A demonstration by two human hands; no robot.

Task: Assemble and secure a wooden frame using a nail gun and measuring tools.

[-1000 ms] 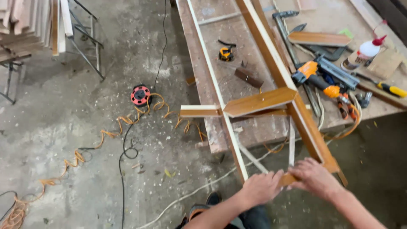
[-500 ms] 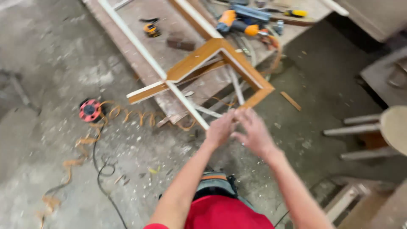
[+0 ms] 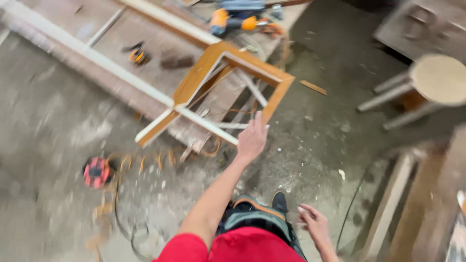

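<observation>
Where concrete floor spreads, workbench — stool

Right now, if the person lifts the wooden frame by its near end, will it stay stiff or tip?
The wooden frame looks stiff: solid bars joined at corners. It overhangs the workbench edge, so it may tip downward if pushed further. The left hand reaches its near rail; the right hand hangs free, so one-handed lifting could twist it.

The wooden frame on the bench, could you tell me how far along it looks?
Done: the wooden frame shows joined corners. In hand: only the left hand reaches it, near a white strip; the right hand hangs empty. Left: one end overhangs the workbench, and tools lie out.
</observation>
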